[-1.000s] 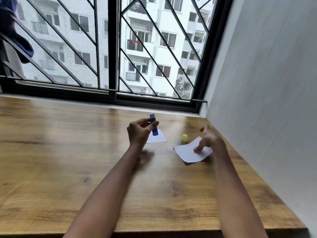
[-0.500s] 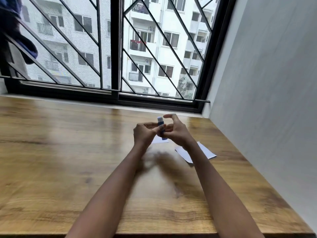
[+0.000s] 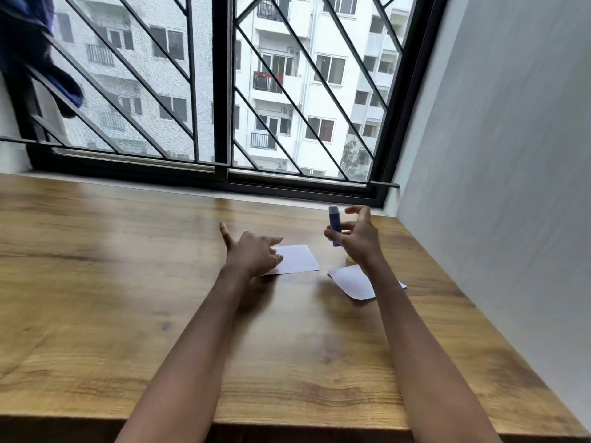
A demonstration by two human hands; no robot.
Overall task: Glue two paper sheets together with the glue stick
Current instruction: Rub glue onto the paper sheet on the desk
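On brown wooden table (image 3: 128, 282), twelve o'clock: blue cylindrical glue stick (image 3: 334, 225), now passed from left hand (image 3: 252, 254) into right hand (image 3: 355, 241) pinch; left hand, fingers wide, touches white paper sheet (image 3: 297, 259) at stick's eight o'clock, likely readying application.

No words, numbers or signs can be read anywhere. The small blue plastic glue stick (image 3: 333, 219) is too blurry to show a label. The flat white paper sheet on the left (image 3: 295, 259) and the flat white paper sheet on the right (image 3: 351, 281), both on the brown wooden bench (image 3: 128, 282), look plain white.
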